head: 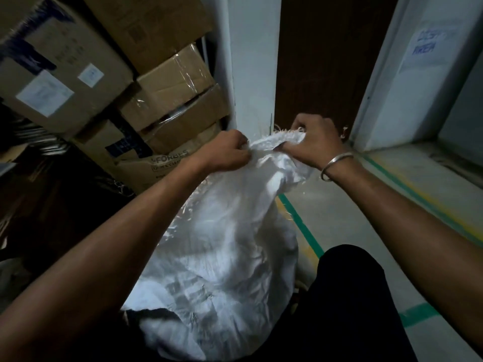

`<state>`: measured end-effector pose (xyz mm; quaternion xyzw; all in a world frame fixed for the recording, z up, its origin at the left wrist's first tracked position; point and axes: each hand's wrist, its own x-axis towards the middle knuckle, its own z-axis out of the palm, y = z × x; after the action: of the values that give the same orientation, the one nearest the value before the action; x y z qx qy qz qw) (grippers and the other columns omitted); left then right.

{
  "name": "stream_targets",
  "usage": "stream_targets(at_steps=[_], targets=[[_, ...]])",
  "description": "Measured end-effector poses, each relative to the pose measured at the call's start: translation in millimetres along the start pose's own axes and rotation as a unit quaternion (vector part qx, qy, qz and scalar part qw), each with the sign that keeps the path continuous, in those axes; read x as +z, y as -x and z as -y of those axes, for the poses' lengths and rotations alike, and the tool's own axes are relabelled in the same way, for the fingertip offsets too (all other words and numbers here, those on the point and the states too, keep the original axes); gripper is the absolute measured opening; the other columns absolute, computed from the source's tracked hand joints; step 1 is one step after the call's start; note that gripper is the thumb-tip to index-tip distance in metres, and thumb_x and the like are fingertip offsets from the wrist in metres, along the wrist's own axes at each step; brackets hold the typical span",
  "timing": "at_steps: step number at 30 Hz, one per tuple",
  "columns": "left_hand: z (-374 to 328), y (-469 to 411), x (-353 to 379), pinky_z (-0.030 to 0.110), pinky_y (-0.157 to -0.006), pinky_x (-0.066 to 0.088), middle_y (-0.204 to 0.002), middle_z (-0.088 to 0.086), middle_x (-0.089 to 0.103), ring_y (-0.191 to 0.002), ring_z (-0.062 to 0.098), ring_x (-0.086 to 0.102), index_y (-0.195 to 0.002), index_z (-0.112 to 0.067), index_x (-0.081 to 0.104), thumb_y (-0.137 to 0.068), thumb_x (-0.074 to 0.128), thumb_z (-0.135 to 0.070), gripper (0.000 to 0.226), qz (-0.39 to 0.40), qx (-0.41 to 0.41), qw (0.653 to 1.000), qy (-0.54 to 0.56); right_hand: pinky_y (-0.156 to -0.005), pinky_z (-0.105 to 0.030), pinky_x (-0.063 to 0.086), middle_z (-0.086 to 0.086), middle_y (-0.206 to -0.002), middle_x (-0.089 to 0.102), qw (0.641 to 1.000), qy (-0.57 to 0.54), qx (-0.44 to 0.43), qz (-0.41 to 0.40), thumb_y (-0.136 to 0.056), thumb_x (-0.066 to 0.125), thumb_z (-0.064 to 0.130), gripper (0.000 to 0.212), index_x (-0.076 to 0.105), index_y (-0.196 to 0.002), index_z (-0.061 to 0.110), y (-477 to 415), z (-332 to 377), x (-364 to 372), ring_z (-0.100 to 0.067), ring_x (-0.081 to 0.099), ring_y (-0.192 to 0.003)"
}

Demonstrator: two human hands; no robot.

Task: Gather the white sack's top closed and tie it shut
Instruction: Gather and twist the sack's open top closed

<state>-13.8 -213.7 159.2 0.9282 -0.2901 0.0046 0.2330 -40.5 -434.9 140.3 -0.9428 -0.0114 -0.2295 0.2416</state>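
Note:
A full white woven sack [222, 252] stands on the floor in front of me, leaning against my dark-trousered leg. Its frayed top [277, 142] is bunched into a narrow neck. My left hand [227, 150] is clenched on the left side of that bunched top. My right hand [316, 142], with a metal bangle on the wrist, grips the right side, fingers curled over the frayed edge. Loose white fibres stick out around both hands. No string or tie is visible.
Stacked cardboard boxes [167, 82] rise at the left, close behind the sack. A white pillar [251, 61] and a dark brown door [326, 53] stand straight ahead. Grey floor with green tape lines [300, 226] lies to the right.

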Motion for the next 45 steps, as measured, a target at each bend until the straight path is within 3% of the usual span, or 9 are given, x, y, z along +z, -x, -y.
stream_targets(at_steps=[6, 14, 18, 22, 28, 32, 37, 41, 45], targets=[[-25.5, -7.9, -4.9, 0.031, -0.052, 0.026, -0.058, 0.005, 0.040, -0.055, 0.015, 0.035, -0.054, -0.013, 0.043, -0.090, 0.066, -0.020, 0.044, -0.012, -0.016, 0.999, 0.041, -0.060, -0.036, 0.050, -0.005, -0.076, 0.067, 0.990, -0.027, 0.001, -0.136, -0.071, 0.072, 0.026, 0.020, 0.058, -0.081, 0.018, 32.8, 37.2, 27.6, -0.032, 0.064, -0.074], [-24.2, -6.1, -8.6, 0.030, -0.051, 0.025, -0.055, 0.003, 0.038, -0.048, 0.015, 0.032, -0.055, -0.009, 0.051, -0.083, 0.064, -0.021, 0.033, -0.008, -0.074, 0.988, 0.134, -0.083, -0.046, 0.056, 0.003, -0.104, 0.061, 0.957, -0.281, 0.066, 0.015, -0.072, 0.072, 0.029, 0.056, 0.043, -0.120, 0.025, 64.3, 57.9, 28.5, -0.020, 0.063, -0.091], [-24.1, -8.0, -13.4, 0.030, -0.055, 0.036, -0.064, 0.008, 0.055, -0.056, 0.017, 0.048, -0.070, -0.005, 0.067, -0.072, 0.078, -0.037, 0.035, 0.015, -0.103, 0.985, 0.135, -0.087, -0.051, 0.050, -0.012, -0.110, 0.063, 0.849, -0.507, 0.102, 0.106, -0.074, 0.052, 0.010, 0.062, 0.037, -0.134, 0.019, 68.8, 53.0, 20.5, -0.035, 0.061, -0.093], [-21.2, -8.5, -14.2, 0.031, -0.059, 0.040, -0.069, 0.011, 0.060, -0.064, 0.018, 0.054, -0.086, 0.007, 0.073, -0.067, 0.079, -0.004, 0.023, 0.042, -0.091, 0.991, 0.089, -0.093, -0.040, 0.054, -0.020, -0.121, 0.064, 0.785, -0.595, 0.138, 0.104, -0.079, 0.047, -0.028, 0.064, 0.040, -0.130, 0.010, 66.6, 49.6, 20.7, -0.030, 0.068, -0.109], [-24.6, -10.6, -8.8, 0.032, -0.061, 0.042, -0.074, 0.011, 0.064, -0.066, 0.019, 0.055, -0.091, 0.003, 0.073, -0.063, 0.087, -0.003, 0.032, 0.024, -0.110, 0.988, 0.106, -0.081, -0.019, 0.058, 0.006, -0.100, 0.071, 0.927, -0.365, 0.067, -0.052, -0.074, 0.084, 0.009, 0.038, 0.069, -0.109, 0.008, 72.2, 33.6, 34.5, -0.001, 0.069, -0.089], [-19.1, -12.9, -6.3, 0.036, -0.065, 0.043, -0.073, 0.012, 0.061, -0.071, 0.021, 0.055, -0.091, 0.009, 0.072, -0.065, 0.088, -0.007, 0.034, 0.005, -0.129, 0.972, 0.194, -0.090, -0.015, 0.049, 0.006, -0.124, 0.058, 0.970, -0.242, -0.010, -0.032, -0.066, 0.085, 0.026, 0.072, 0.052, -0.129, 0.023, 80.1, 36.4, 54.9, 0.001, 0.058, -0.105], [-19.2, 8.9, -13.6, 0.036, -0.075, 0.039, -0.086, 0.008, 0.057, -0.082, 0.020, 0.050, -0.093, -0.007, 0.069, -0.068, 0.093, -0.019, 0.037, 0.057, -0.086, 0.961, 0.256, -0.077, -0.029, 0.059, 0.003, -0.103, 0.073, 0.941, -0.287, 0.070, -0.163, -0.073, 0.080, 0.013, 0.054, 0.056, -0.121, 0.016, 72.3, 48.0, 72.8, -0.009, 0.070, -0.090], [6.1, 47.3, -11.3, 0.031, -0.101, 0.051, -0.130, -0.004, 0.057, -0.115, 0.013, 0.056, -0.141, -0.016, 0.048, -0.057, 0.096, -0.052, 0.103, 0.079, -0.041, 0.995, 0.033, -0.075, -0.011, 0.052, 0.000, -0.101, 0.073, 0.926, -0.310, 0.104, -0.187, -0.072, 0.073, 0.000, 0.048, 0.061, -0.117, 0.009, 67.7, 50.0, 81.7, -0.008, 0.069, -0.090], [39.3, 58.0, 11.1, 0.032, -0.055, 0.044, -0.074, -0.009, 0.057, -0.066, 0.016, 0.057, -0.082, -0.026, 0.052, -0.064, 0.086, -0.028, 0.039, -0.002, 0.026, 0.996, -0.080, -0.083, -0.022, 0.057, -0.001, -0.107, 0.073, 0.918, -0.339, 0.135, -0.156, -0.069, 0.072, 0.004, 0.055, 0.059, -0.122, 0.011, 67.6, 52.5, 89.3, -0.010, 0.070, -0.096]])
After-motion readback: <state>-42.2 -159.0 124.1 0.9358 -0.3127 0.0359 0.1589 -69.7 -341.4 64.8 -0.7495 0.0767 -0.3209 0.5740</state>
